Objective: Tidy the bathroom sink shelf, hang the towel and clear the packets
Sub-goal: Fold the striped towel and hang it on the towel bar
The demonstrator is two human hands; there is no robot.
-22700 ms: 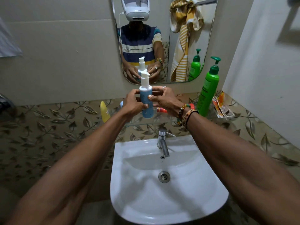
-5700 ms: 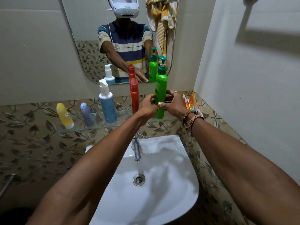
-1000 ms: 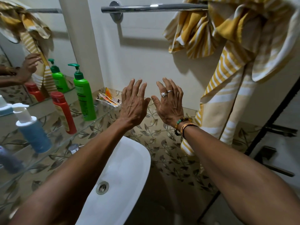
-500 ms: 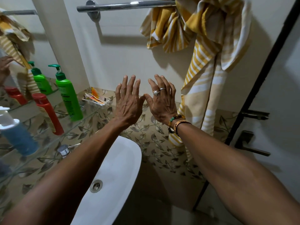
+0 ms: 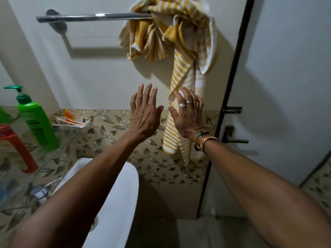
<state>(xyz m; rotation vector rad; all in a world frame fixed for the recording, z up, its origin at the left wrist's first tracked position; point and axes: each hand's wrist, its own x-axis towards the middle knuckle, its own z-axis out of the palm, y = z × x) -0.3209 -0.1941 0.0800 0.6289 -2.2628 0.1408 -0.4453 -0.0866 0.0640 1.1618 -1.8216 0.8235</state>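
Note:
A yellow and white striped towel hangs bunched over the right end of a chrome towel bar, one long end trailing down the wall. Both my hands are raised in front of that wall with fingers spread and nothing in them. My left hand is just left of the trailing end; my right hand is in front of it, whether touching it I cannot tell. Orange and white packets lie at the right end of the glass shelf. A green pump bottle and a red bottle stand on the shelf.
The white sink and its chrome tap are below my left arm. A white door with a black frame edge, a latch and a handle stands to the right of the towel. Leaf-patterned tiles run along the lower wall.
The view has turned further right and up, bringing the towel and bar to the centre. Both open hands have risen and my right hand has come in front of the towel's trailing end.

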